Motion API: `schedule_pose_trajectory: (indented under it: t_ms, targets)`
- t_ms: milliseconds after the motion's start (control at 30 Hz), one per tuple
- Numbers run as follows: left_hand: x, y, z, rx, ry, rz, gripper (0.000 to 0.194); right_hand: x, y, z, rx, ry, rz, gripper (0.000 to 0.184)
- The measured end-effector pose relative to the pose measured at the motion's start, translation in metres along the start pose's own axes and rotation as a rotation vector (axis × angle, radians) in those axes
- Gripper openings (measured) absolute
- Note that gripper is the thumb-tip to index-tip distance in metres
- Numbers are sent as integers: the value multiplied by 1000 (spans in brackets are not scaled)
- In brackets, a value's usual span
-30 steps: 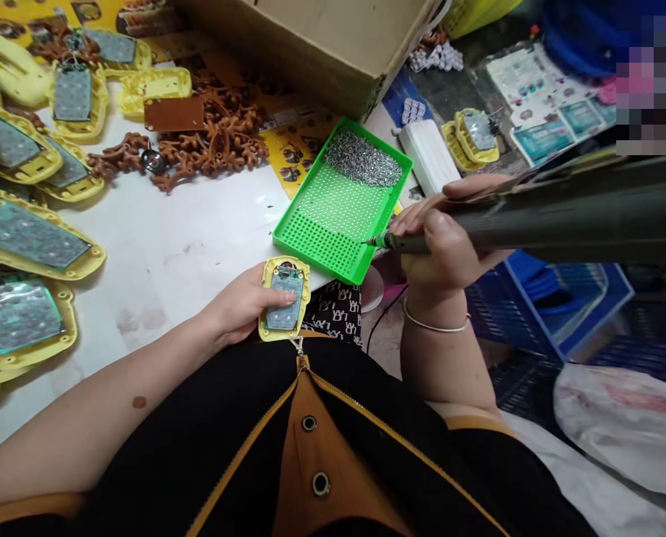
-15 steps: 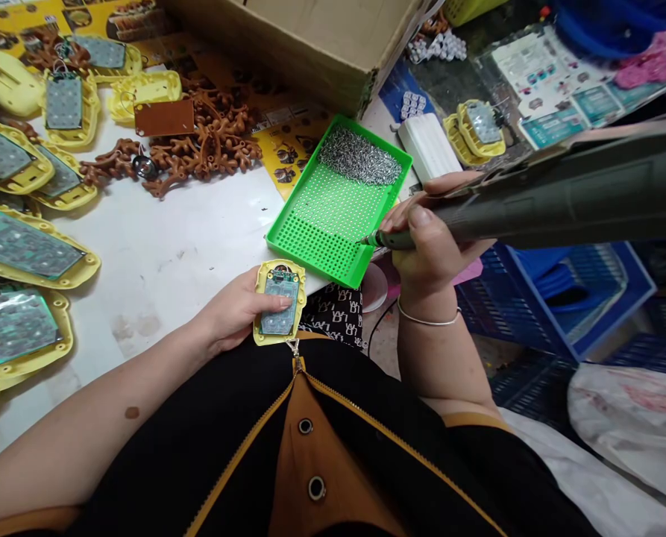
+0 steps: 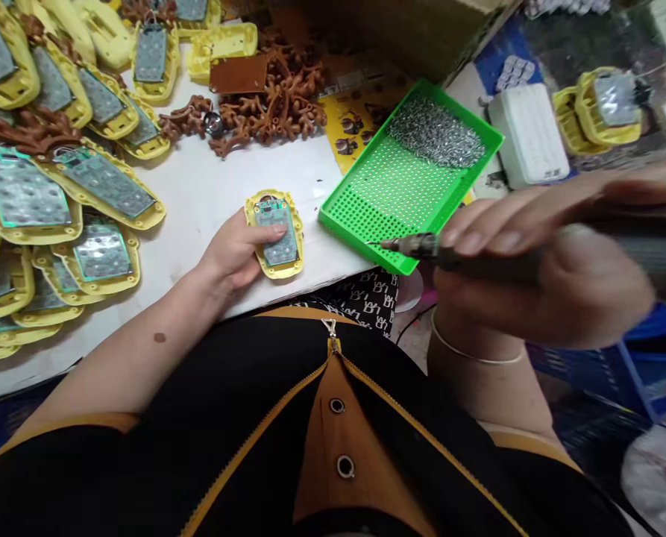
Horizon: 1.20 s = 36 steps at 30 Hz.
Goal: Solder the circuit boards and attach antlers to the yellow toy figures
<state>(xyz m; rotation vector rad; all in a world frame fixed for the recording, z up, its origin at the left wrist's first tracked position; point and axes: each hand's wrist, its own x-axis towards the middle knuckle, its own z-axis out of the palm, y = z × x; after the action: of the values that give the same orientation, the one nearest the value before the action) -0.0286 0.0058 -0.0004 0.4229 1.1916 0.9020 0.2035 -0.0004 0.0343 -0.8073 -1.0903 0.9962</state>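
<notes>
My left hand (image 3: 235, 250) is closed on a yellow plastic shell (image 3: 291, 270), its thumb pressed on the circuit board (image 3: 277, 239) fitted inside. The shell is held just over the table's front edge. My right hand (image 3: 556, 276) grips a dark power screwdriver (image 3: 478, 261), blurred by motion, with its bit pointing left. The bit's tip is in front of the near corner of a green perforated tray (image 3: 385, 209); whether a screw sits on it I cannot make out. A heap of small silver screws (image 3: 436, 133) lies at the tray's far end.
Many similar yellow shells with boards (image 3: 106, 186) are stacked on the left of the white table (image 3: 198, 194). Brown branch-shaped plastic pieces (image 3: 277, 104) lie behind. A cardboard box (image 3: 400, 33), a white block (image 3: 528, 134) and more yellow shells (image 3: 606, 112) stand beyond the tray.
The view has shifted, so the table things sit further right. My right hand with the screwdriver now looms larger and nearer the camera. My left hand still holds the shell, farther from my body.
</notes>
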Motion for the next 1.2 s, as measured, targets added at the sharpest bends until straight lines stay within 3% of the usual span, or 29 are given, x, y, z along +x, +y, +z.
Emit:
schedule_pose_trajectory:
  t_ms: [67,100,167,300,467,767,900,1000,1200]
  targets:
    - [5,-3,0,-6,15,37,40,-8,4,17,80,-83,-141,12]
    - [7,-4,0,-5,12,47,39,-11,8,25,108,-142,-166,16]
    - [8,-7,1,-3,-5,63,38,-14,17,39,145,-239,-170,25]
    - [7,-8,1,-22,-49,79,38,-13,26,51,113,-257,-164,19]
    - [7,-7,0,-41,-81,71,39,-16,20,53,52,-282,-84,11]
    - [7,-8,-1,-30,-108,78,38,-21,21,47,-219,-294,-31,28]
    - [7,-7,0,-15,-110,75,38,-23,21,46,-366,-296,-3,45]
    - [7,-7,0,-6,-98,74,36,-23,20,48,-311,-281,5,41]
    - [8,-7,1,0,-103,72,34,-19,22,52,-108,-373,-84,18]
